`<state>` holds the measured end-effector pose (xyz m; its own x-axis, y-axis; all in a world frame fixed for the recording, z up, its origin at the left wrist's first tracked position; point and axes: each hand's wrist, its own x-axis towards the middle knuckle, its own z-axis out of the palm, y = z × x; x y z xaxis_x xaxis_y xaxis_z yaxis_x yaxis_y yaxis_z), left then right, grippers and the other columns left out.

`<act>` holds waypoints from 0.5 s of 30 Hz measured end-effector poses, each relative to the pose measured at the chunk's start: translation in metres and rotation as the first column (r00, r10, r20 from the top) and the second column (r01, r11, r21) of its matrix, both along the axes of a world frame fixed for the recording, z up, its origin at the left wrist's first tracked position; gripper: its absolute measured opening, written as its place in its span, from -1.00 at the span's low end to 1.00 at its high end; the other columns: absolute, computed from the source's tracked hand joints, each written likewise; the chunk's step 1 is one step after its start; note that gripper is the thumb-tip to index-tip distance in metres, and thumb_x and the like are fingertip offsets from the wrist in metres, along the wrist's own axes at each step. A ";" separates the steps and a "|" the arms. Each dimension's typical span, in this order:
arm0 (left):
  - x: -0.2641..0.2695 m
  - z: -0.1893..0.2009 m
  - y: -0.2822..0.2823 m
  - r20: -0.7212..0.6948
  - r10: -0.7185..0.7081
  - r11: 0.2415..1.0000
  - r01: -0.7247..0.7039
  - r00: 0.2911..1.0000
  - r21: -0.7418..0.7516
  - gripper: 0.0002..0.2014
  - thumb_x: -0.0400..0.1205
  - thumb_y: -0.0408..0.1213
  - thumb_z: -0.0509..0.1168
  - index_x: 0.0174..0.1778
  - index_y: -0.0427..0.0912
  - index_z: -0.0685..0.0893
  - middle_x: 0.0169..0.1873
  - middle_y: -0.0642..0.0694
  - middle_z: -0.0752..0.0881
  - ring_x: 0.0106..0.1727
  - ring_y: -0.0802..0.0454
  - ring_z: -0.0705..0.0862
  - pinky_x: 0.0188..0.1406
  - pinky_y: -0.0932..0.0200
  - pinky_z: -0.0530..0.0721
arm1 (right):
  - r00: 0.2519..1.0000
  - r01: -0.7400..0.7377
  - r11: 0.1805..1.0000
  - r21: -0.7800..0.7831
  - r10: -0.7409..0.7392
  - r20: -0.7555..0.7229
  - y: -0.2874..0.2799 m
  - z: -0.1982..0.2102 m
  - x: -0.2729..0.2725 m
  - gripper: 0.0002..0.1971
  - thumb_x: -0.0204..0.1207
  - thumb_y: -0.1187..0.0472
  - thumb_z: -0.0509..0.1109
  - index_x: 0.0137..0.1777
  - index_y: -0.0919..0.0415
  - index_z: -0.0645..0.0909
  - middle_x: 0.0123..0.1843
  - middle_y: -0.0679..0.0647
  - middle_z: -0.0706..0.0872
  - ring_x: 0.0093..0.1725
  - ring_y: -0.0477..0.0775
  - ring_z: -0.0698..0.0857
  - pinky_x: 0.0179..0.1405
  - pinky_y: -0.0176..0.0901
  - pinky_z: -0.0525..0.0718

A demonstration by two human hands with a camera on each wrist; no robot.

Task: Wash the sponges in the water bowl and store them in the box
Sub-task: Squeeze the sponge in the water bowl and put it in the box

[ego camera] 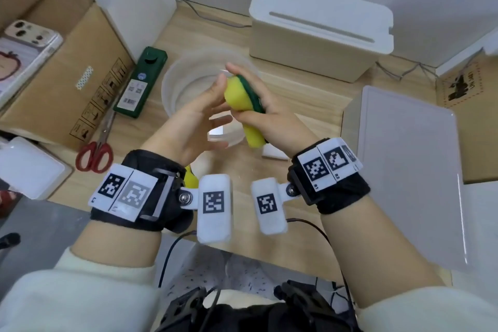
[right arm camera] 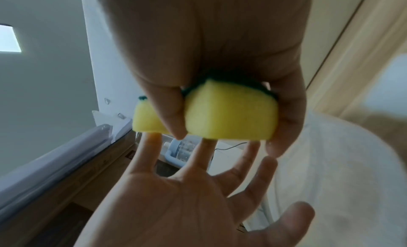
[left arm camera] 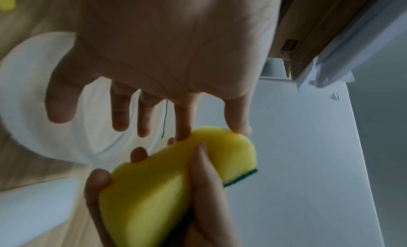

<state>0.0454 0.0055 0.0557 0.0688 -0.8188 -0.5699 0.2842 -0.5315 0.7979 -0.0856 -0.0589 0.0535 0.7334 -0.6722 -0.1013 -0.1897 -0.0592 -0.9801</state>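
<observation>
My right hand [ego camera: 269, 113] grips a yellow sponge [ego camera: 239, 97] with a dark green scouring side, thumb across its yellow face, above the translucent water bowl [ego camera: 172, 75]. The sponge [right arm camera: 229, 111] is bent in that grip. My left hand [ego camera: 199, 116] is spread open, and its fingertips [left arm camera: 239, 127] touch the sponge's [left arm camera: 165, 181] far end. A second yellow sponge [ego camera: 190, 178] peeks out on the table under my left wrist. A translucent white storage box [ego camera: 404, 170] stands to the right of the bowl.
Red-handled scissors [ego camera: 94, 156] and a green carton [ego camera: 137, 83] lie left of the bowl. A cardboard box [ego camera: 67, 75] with a phone [ego camera: 32, 35] on it fills the left side. A beige box with a white lid [ego camera: 320, 27] stands behind the bowl.
</observation>
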 end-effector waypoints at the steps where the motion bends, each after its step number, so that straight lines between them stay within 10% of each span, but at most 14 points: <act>1: 0.007 0.003 -0.002 -0.011 0.011 1.000 -0.011 1.000 -0.010 -0.67 0.55 0.24 0.12 -0.01 0.22 0.72 -0.05 0.21 0.74 0.22 0.11 0.61 0.16 -0.11 0.55 | 1.000 -0.013 1.000 -0.012 0.013 0.010 -0.003 0.003 0.007 -0.39 0.39 0.41 0.26 0.43 -0.03 0.35 0.22 -0.02 0.51 0.15 -0.12 0.53 0.10 -0.38 0.50; 8: 0.050 0.018 -0.027 0.077 -0.009 0.993 0.018 0.997 -0.115 -0.54 0.39 -0.01 0.27 0.24 0.08 0.59 0.15 0.12 0.68 0.15 0.07 0.70 0.04 -0.05 0.66 | 0.996 0.086 0.982 -0.169 -0.081 0.036 -0.024 0.028 0.058 -0.69 0.20 -0.18 0.39 -0.15 -0.07 0.47 -0.04 0.07 0.55 -0.13 -0.09 0.54 -0.14 -0.29 0.48; 15: 0.094 0.010 -0.040 0.164 0.138 0.985 -0.117 0.977 -0.127 -0.80 0.53 -0.15 0.34 0.07 0.10 0.66 0.02 0.07 0.77 0.12 0.09 0.74 0.06 0.05 0.65 | 0.923 0.366 0.925 -0.098 -0.375 -0.092 -0.048 0.022 0.099 -0.77 0.30 0.05 0.29 -0.47 0.17 0.56 -0.49 0.00 0.66 -0.33 0.10 0.66 -0.12 0.07 0.65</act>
<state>0.1390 -0.0347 0.0652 0.2655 -0.8566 -0.4424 0.1971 -0.4010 0.8946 0.0130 -0.1070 0.0755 0.4184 -0.9025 -0.1020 -0.3162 -0.0395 -0.9479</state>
